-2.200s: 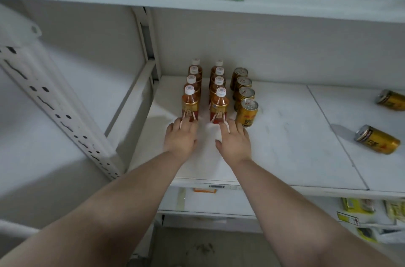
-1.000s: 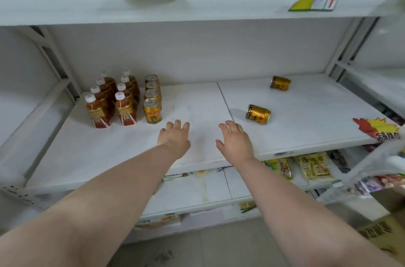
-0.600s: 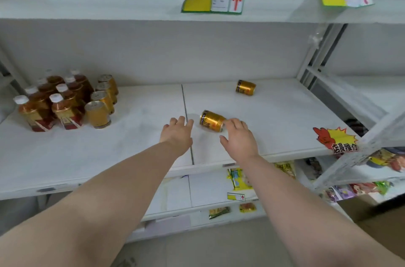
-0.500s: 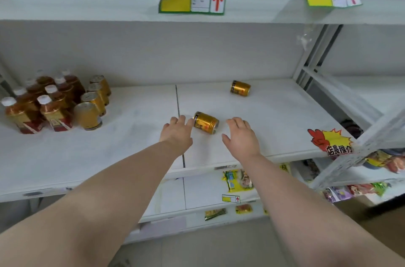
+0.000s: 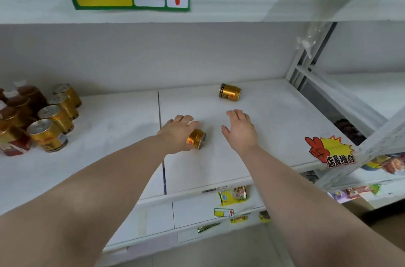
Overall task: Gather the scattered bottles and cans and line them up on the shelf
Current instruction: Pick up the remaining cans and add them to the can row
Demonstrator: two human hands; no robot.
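Left hand takes the near can.

The left hand (image 5: 178,132) has closed its grip over the near can (image 5: 196,138), which lay loose between the hands half a second ago and is still on its side on the shelf (image 5: 274,135). Just right of it the right hand (image 5: 240,130) hovers, fingers spread, grasping nothing. Beyond that hand, the far can (image 5: 229,92) lies tipped. Far to the left stand the lined-up cans (image 5: 52,117) and bottles (image 5: 15,113); likely two cans remain to join them.

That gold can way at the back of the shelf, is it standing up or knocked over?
Knocked over. The far can lies on its side on the shelf, its round end facing left.
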